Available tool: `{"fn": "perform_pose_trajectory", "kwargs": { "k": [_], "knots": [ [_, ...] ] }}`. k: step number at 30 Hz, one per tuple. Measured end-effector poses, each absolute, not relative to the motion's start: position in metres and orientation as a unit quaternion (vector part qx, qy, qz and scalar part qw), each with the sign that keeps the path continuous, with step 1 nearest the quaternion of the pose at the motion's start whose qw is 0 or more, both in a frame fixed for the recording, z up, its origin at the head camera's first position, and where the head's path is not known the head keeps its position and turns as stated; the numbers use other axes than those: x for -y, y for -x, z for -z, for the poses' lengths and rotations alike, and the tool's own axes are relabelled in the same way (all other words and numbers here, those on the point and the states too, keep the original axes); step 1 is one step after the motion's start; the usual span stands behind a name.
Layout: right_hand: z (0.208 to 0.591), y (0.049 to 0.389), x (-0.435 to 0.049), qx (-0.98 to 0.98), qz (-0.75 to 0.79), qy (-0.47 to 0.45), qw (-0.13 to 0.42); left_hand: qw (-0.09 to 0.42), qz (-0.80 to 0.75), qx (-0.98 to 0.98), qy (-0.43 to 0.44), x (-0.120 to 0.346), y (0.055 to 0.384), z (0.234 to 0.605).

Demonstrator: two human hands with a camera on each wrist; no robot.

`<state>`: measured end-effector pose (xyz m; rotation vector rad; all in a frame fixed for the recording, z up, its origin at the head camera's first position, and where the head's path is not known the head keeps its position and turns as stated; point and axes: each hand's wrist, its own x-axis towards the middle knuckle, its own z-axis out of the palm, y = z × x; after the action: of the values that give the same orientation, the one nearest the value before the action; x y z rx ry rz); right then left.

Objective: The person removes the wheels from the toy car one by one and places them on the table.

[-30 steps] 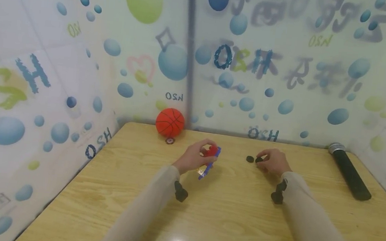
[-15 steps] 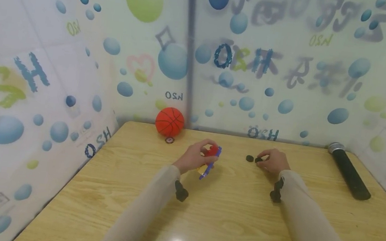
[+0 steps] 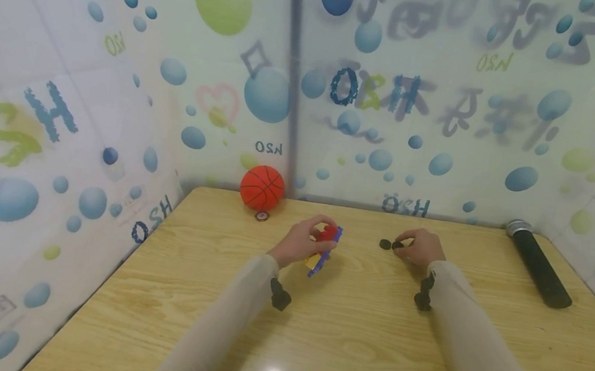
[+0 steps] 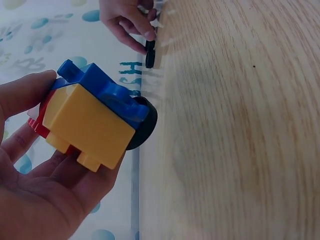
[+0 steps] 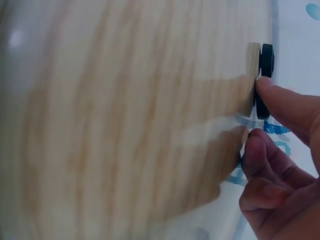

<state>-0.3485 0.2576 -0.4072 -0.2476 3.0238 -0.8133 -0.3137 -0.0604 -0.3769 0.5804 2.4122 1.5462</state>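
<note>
My left hand (image 3: 299,243) holds a toy car (image 4: 92,117) of plastic building bricks above the table. Its base is blue, with yellow and red bricks joined to it, and a black wheel (image 4: 146,125) sits at one end in the left wrist view. Thumb and fingers reach round its red side, which is mostly hidden. Down at the tabletop, my right hand (image 3: 421,248) pinches a loose black wheel (image 3: 397,245) between thumb and fingertips. A second black wheel (image 3: 385,244) lies flat just left of it.
The wooden table (image 3: 347,336) backs onto a patterned wall. An orange-red toy basketball (image 3: 262,188) stands at the back left, a small round disc (image 3: 262,216) in front of it. A black microphone-shaped object (image 3: 539,265) lies at the right.
My right hand and its wheel have shifted very slightly left, closer to the other wheel. The left hand keeps its hold on the toy car, almost still.
</note>
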Motion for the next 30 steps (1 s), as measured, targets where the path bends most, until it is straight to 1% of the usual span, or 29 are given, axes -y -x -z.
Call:
{"fn": "perform_pose_trajectory", "kwargs": {
  "k": [12, 19, 24, 30],
  "knots": [
    [0.404, 0.35, -0.258, -0.962, 0.261, 0.076, 0.006, 0.11, -0.523, -0.822, -0.197, 0.061, 0.317, 0.376],
    [0.404, 0.353, -0.26, -0.962, 0.262, 0.072, -0.022, 0.107, -0.525, -0.822, -0.196, 0.062, 0.317, 0.373],
    [0.397, 0.349, -0.258, -0.96, 0.269, 0.078, -0.034, 0.108, -0.526, -0.821, -0.195, 0.061, 0.316, 0.374],
    [0.39, 0.341, -0.253, -0.949, 0.305, 0.079, -0.023, 0.1, -0.523, -0.824, -0.192, 0.058, 0.316, 0.378]
  ]
}}
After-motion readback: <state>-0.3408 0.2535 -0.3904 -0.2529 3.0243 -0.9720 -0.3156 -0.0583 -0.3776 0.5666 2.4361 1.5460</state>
